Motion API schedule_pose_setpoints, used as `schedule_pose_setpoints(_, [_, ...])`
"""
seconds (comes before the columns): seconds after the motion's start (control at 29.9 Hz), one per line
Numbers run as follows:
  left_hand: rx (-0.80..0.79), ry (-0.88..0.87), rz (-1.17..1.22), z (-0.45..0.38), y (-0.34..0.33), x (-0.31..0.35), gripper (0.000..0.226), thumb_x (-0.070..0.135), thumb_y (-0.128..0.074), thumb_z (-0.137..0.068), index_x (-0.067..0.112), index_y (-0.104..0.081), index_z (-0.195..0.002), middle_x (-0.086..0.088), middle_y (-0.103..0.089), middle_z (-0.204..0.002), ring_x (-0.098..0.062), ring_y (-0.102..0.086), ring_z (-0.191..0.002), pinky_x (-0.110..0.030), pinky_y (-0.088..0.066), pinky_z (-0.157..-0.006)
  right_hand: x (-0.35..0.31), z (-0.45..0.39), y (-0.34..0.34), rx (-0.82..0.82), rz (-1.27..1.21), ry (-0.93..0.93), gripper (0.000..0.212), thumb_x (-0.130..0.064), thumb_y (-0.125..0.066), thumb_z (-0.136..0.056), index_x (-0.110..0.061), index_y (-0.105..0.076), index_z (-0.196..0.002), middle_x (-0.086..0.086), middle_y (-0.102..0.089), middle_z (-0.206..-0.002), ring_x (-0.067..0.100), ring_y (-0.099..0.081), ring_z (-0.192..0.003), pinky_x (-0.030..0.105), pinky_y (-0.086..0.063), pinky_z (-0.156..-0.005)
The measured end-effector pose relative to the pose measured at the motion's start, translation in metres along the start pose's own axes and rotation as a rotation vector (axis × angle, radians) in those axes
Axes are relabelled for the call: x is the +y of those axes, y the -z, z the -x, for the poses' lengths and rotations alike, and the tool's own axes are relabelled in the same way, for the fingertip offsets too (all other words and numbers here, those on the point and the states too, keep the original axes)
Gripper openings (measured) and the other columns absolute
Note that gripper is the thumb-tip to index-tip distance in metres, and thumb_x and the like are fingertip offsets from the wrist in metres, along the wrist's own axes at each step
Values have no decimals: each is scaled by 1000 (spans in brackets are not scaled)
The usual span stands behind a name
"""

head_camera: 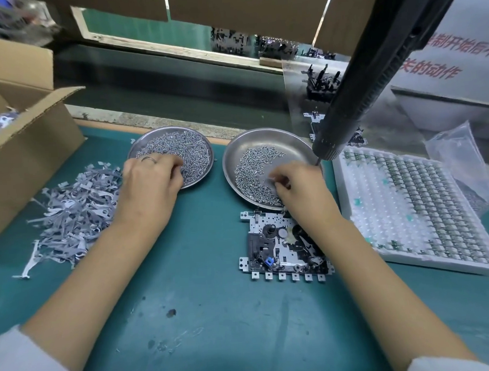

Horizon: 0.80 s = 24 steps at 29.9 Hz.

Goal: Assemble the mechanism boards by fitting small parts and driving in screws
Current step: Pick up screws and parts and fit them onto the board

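Head cam: red Chinese writing on white sign (442, 61) top right, partly cut off, reads approx "开始后" / "的动作". Surface = green bench mat (208, 271), scuffed w/ dark spots near front edge; dark conveyor belt (163, 85) runs behind it. Cardboard box (25, 133) at left, flaps open, grey parts inside. Loose pile of grey plastic strips (73, 212) on mat beside box. Two round metal dishes: left dish (135, 146) nearly full of small screws, right dish (252, 141) part full, screws bunched toward near side. White tray (351, 208) at right holds rows of small metal parts; clear bag (460, 159) behind it. Black power screwdriver (373, 76) hangs over right dish, tip just past dish's far-right rim. Mechanism board (279, 245) lies flat on mat just in front of right dish, partly under right forearm. Left hand (150, 183) over left dish, fingers curled into screws, ring on; can't tell if it's got any. Right hand (299, 183) in right dish, fingertips pinched on a screw (270, 178).
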<state>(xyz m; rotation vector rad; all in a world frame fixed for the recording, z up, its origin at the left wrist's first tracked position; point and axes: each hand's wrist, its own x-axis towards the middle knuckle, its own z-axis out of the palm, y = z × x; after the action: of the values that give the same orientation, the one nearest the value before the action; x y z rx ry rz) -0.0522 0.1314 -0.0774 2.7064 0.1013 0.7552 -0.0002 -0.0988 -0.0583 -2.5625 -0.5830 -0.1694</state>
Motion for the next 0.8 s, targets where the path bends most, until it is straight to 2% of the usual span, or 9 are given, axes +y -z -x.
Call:
schedule_pose_setpoints(0.13, [32,15,-46,1,-1,1,12,5,-60,-88,-2,-67,-95,-23,-68,-89,-39,-62,-84,-46,-37,-89,-4,3,4,108,-149,-28,21,1,-62,-84,-8,-72,-101,1,-66,-82,10,-57,-68,20,-49,-74])
schedule_pose_setpoints(0.23, [48,14,-80,2,-2,0,11,5,-59,-89,-1,-65,-94,-21,-67,-87,-38,-61,-82,-43,-31,-88,-5,9,9,147,-360,-115,29,5,-62,-79,-17,-72,-93,-15,-63,-76,0,-58,-66,10,-48,-70])
schedule_pose_setpoints(0.33, [44,12,-92,2,-4,0,9,4,-58,-88,-1,-64,-93,-21,-67,-86,-36,-61,-81,-41,-28,-89,-2,12,16,152,-462,-198,36,8,-63,-77,-27,-69,-86,-12,-64,-73,2,-60,-66,9,-47,-62])
schedule_pose_setpoints(0.43, [57,3,-91,2,-4,1,8,4,-59,-88,-1,-64,-92,-20,-66,-83,-37,-61,-79,-42,-28,-88,2,10,21,133,-437,-238,32,5,-65,-80,-26,-68,-86,-8,-65,-77,11,-64,-74,14,-52,-66])
schedule_pose_setpoints(0.57, [81,16,-56,2,-2,2,9,4,-58,-89,-2,-65,-92,-21,-66,-83,-38,-61,-81,-42,-28,-86,5,10,23,127,-419,-236,29,5,-61,-84,-23,-69,-87,-9,-64,-77,-1,-64,-66,17,-54,-66])
schedule_pose_setpoints(0.67, [73,36,-20,1,-2,3,12,5,-58,-90,-3,-65,-96,-21,-66,-87,-38,-61,-85,-44,-30,-88,3,14,28,147,-525,-249,27,9,-60,-84,-16,-69,-93,-5,-62,-77,-10,-60,-57,8,-49,-60])
schedule_pose_setpoints(0.8, [68,19,103,2,4,10,12,4,-59,-90,-4,-66,-95,-22,-66,-87,-39,-62,-79,-49,-44,-86,-2,36,42,128,-693,-247,31,2,-70,-80,-28,-71,-86,-9,-72,-83,-3,-66,-71,8,-47,-66])
